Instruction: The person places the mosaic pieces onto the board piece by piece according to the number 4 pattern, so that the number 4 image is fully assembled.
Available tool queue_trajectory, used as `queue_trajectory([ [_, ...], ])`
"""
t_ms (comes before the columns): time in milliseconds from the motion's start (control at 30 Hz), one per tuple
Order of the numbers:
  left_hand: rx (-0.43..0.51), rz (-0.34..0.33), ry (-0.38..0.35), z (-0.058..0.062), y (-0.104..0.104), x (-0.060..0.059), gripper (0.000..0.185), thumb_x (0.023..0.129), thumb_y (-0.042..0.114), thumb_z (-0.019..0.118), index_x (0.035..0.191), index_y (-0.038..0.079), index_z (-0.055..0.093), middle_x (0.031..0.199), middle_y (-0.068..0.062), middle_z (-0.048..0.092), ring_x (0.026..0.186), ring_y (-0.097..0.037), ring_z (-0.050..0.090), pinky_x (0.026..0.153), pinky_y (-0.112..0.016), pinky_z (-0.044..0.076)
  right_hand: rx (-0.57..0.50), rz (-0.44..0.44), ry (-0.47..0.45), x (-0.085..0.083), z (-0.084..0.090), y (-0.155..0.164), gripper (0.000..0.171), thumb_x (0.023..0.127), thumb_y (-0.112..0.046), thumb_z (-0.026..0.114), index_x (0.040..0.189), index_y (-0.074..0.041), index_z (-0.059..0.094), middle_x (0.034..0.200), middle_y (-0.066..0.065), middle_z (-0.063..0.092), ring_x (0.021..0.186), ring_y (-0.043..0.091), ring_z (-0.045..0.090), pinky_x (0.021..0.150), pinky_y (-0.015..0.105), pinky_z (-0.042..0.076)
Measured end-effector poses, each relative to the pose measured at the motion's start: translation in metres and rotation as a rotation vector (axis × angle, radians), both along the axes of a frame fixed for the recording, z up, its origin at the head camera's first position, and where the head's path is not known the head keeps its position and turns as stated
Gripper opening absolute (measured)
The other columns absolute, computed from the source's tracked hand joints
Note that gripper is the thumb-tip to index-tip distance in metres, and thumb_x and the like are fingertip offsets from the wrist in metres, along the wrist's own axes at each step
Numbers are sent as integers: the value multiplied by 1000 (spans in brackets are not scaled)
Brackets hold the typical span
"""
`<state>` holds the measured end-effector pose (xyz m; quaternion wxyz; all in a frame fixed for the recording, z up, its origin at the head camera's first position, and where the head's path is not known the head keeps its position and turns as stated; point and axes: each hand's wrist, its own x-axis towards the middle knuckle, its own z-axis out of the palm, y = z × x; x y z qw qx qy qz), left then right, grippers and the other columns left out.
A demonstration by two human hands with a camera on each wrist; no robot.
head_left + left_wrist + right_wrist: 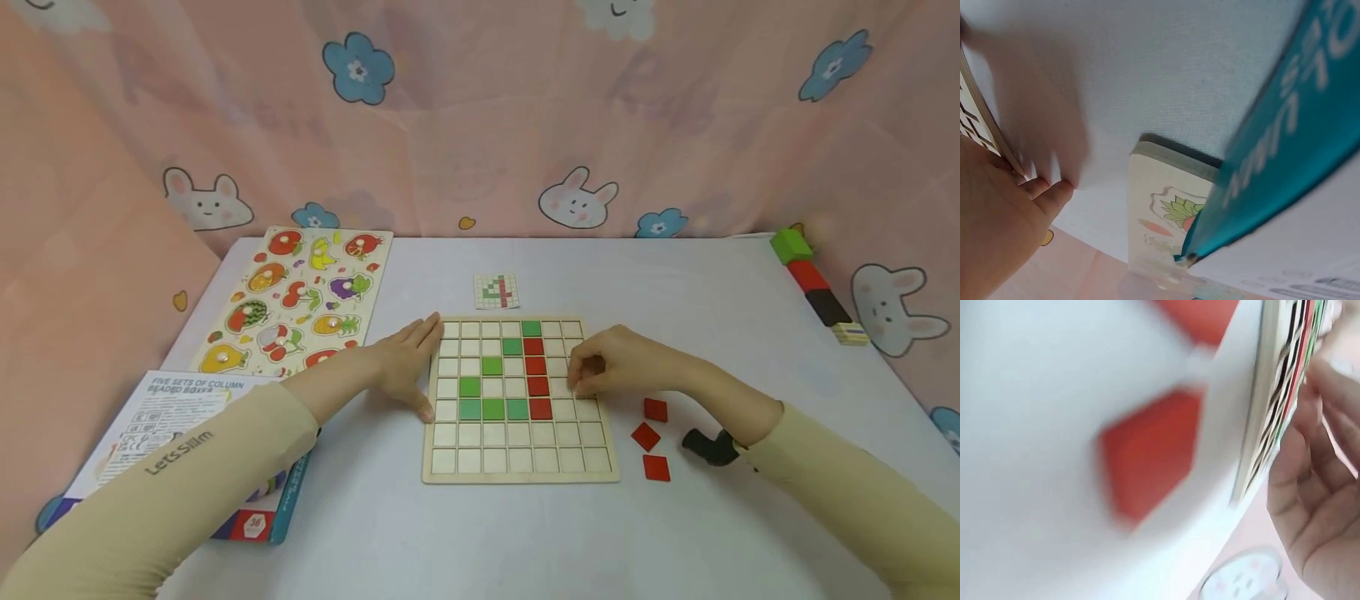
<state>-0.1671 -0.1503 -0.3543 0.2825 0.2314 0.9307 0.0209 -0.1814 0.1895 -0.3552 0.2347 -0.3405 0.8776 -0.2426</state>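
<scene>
A wooden grid board (521, 478) lies flat on the white table, its squares partly filled with green tiles (491, 366) in a diagonal and a row, and a column of red tiles (536, 366). My left hand (405, 367) rests along the board's left edge with fingers stretched and thumb at the rim. Over the right-hand squares, my right hand (611, 362) bends its fingers, thumb and fingertips close together low above the board; I cannot tell whether a tile is between them. Three loose red tiles (656, 409) lie right of the board, one large in the right wrist view (1150, 456).
A small pattern card (496, 292) lies behind the board. At left are a fruit puzzle board (300, 267) and a printed box (288, 500) under my left forearm. A black curved piece (708, 447) lies near my right wrist; coloured blocks (806, 275) line the far right edge.
</scene>
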Motion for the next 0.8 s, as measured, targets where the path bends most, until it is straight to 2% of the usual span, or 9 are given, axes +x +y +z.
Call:
queue_trajectory([
  [167,0,-3,1,-1,1,-1,138,69,61,80,157,-2,-6,166,-20,-13,155,-42,-2,126,-55,16,72,34,-101,-2,6,37,23,86,-4,69,93,-26,73,88,-7,66,82,11,57,70,21,51],
  [300,-8,-10,3,1,1,0,137,70,61,80,157,-2,-5,166,-20,-13,155,-42,-2,127,-54,15,97,58,-186,-2,11,62,39,79,7,65,97,-27,73,98,-5,67,89,16,58,75,24,53],
  [367,-8,-8,4,1,2,0,137,70,60,80,157,-2,-5,166,-20,-13,155,-42,-2,127,-54,15,112,55,-206,-1,11,73,40,77,6,69,97,-28,73,99,-4,65,91,17,56,75,24,52],
  [533,-7,0,3,1,2,0,137,70,60,80,157,-2,-5,167,-20,-13,156,-41,-2,127,-53,15,117,35,-214,-2,7,85,31,74,-11,83,94,-31,73,97,-2,60,91,16,53,70,21,50],
  [600,-7,4,-1,1,1,1,137,70,59,81,157,-2,-6,167,-20,-13,156,-41,-3,127,-53,14,109,39,-194,-3,4,86,28,73,-16,85,93,-31,72,95,-2,59,89,15,54,68,21,50],
  [800,0,6,-6,0,1,0,137,70,59,81,157,-1,-6,167,-19,-13,156,-40,-3,128,-51,13,115,-3,-93,-6,-4,82,26,74,-18,86,85,-24,64,83,-5,58,78,13,54,65,21,49],
])
